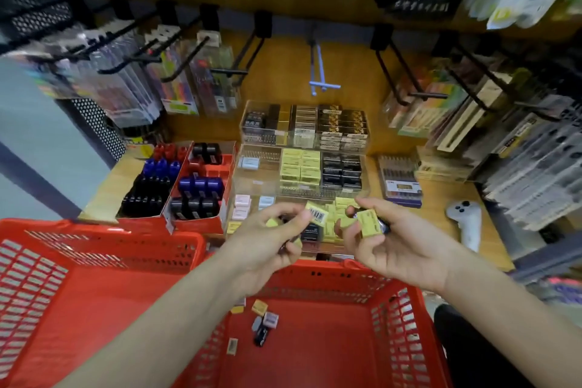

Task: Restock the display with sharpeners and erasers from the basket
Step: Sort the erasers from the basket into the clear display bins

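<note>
Both hands are shown raised over the far rim of the red basket (315, 353), in front of the clear tiered display (261, 173) on the bench (374, 173). Left hand (267, 239): fingers curled loosely, a yellow eraser (317, 213) with a barcode label pinched at the fingertips, other small items apparently cupped in the palm, though these cannot be identified. Right hand (387, 239): half closed, a second yellow eraser (369, 224) pinched between thumb and fingers, with a dark item, possibly a sharpener, held behind it. Loose stock (263, 320), a few erasers and a dark sharpener, is seen on the basket floor, near the far wall. Sharpeners in red, blue and black fill the red cartons (201, 179) on the left. The erasers are judged light, small and slightly yielding, their card sleeves smooth enough to slip; a pinch across the two broad faces is judged best. Nothing here appears fragile, but several pieces held together are easily dropped
</note>
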